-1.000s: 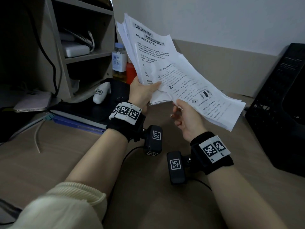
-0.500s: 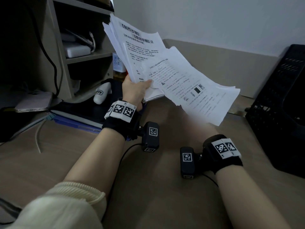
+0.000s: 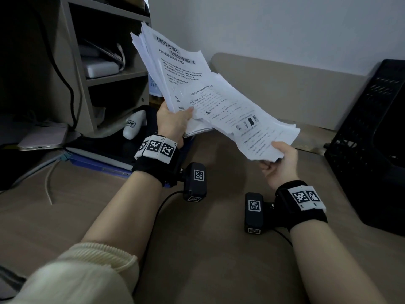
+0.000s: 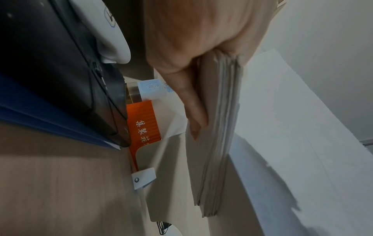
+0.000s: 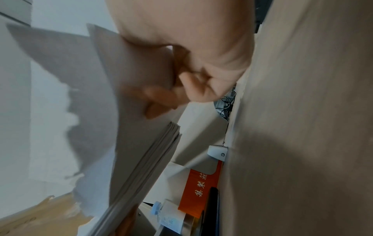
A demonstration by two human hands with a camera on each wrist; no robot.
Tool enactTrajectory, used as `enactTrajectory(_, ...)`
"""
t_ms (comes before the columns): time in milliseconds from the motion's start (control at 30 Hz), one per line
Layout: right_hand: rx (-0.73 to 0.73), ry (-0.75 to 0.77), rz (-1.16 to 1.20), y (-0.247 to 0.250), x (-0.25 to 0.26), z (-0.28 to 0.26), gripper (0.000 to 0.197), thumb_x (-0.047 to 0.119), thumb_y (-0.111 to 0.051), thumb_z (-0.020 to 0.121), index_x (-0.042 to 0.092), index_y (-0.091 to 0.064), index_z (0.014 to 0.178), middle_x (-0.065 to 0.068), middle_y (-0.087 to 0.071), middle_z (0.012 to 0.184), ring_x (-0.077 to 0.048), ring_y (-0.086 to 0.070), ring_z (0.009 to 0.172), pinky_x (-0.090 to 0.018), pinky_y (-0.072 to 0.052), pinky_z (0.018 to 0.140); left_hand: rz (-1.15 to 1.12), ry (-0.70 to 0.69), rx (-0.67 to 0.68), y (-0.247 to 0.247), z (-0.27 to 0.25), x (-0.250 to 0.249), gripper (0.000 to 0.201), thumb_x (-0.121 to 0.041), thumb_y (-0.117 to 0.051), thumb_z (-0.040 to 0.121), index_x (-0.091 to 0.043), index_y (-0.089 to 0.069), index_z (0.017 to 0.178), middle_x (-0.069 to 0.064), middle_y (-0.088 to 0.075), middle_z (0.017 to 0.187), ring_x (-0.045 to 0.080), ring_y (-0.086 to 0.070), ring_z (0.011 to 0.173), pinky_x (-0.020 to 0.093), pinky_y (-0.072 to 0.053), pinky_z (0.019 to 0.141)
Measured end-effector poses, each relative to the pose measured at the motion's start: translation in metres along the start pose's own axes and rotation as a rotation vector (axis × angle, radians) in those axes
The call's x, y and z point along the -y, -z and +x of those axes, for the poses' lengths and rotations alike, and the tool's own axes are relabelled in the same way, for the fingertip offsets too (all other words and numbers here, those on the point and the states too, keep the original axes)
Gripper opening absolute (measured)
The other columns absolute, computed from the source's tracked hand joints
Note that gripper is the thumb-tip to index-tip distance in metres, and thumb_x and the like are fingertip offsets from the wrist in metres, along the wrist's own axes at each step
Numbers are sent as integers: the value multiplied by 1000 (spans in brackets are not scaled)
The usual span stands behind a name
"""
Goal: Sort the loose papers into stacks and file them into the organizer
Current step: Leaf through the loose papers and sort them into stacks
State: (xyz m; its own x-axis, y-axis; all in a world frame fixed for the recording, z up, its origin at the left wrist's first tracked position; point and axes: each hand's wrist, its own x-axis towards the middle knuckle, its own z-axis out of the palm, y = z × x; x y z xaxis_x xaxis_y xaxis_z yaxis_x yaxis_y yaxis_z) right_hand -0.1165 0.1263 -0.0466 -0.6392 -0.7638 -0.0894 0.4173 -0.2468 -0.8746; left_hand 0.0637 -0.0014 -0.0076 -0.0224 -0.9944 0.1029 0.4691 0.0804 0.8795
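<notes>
The right hand [image 3: 279, 164] pinches the near corner of the fanned papers [image 3: 238, 119], thumb above; its fingers [image 5: 159, 97] are blurred beneath the sheets. The left hand [image 3: 173, 123] grips the same papers above the desk [image 3: 197, 249], thumb on the print, fingers [image 4: 193, 102] pressed straight behind. The black organizer [image 3: 372, 139] is cut off at right.
</notes>
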Motion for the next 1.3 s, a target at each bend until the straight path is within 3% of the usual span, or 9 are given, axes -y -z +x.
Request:
enactTrajectory(100,24,67,84,-1,0,1,18,5,-42,90,14,-56,85,1,-62,73,-7,-30,33,-16,-25,36,-1,-5,-5,0,1,0,33,2,-69,85,-15,-56,110,10,-68,116,22,-67,100,38,-57,89)
enactTrajectory(233,6,153,78,-11,1,0,18,0,-44,91,12,-54,81,3,-60,56,-8,-33,34,-17,-24,38,33,1,34,-2,0,1,29,-1,-70,85,-16,-58,107,9,-69,116,23,-68,104,41,-56,91)
enactTrajectory(367,-20,247,-39,-18,2,-3,12,7,-49,95,13,-59,93,-4,-63,80,-9,-40,40,-18,-26,39,66,18,77,-4,-2,3,30,1,-68,87,-11,-59,112,11,-69,114,24,-68,101,39,-57,87)
enactTrajectory(467,7,304,-52,-22,5,-7,17,11,-48,97,12,-59,109,-6,-63,87,-10,-44,48,-17,-30,38,91,26,106,-7,-6,5,31,2,-65,88,-7,-58,117,13,-67,117,23,-68,97,36,-59,84)
enactTrajectory(567,12,326,-43,-29,7,-10,16,16,-46,98,18,-59,109,-3,-63,89,-10,-48,54,-17,-34,39,109,15,131,-11,-11,8,33,2,-64,89,-5,-56,121,13,-66,119,22,-66,97,33,-58,83)
enactTrajectory(700,40,225,-216,-38,5,-13,19,28,-39,101,21,-57,105,2,-60,81,-7,-42,51,-15,-29,36,133,9,170,-16,-14,10,35,2,-66,88,-6,-57,121,8,-68,110,17,-66,89,25,-59,73)
enactTrajectory(867,191,10,-377,-41,-2,-13,25,27,-36,99,17,-59,97,-2,-50,62,-6,-26,33,-17,-16,37,203,3,203,-16,-12,11,31,4,-66,86,-13,-62,111,1,-71,100,17,-68,95,34,-59,85)
enactTrajectory(967,200,21,-407,-41,-1,-12,29,30,-35,100,18,-61,101,-1,-52,59,-7,-25,34,-20,-14,40,210,-1,206,-15,-14,11,29,4,-64,86,-15,-62,108,-3,-70,94,15,-67,91,31,-58,84)
enactTrajectory(1300,111,25,-333,-39,-1,-11,26,32,-43,98,12,-58,105,0,-48,53,-6,-26,31,-17,-15,37,170,17,226,-15,-15,11,40,-5,-75,81,-11,-63,118,6,-72,108,20,-69,97,35,-59,83)
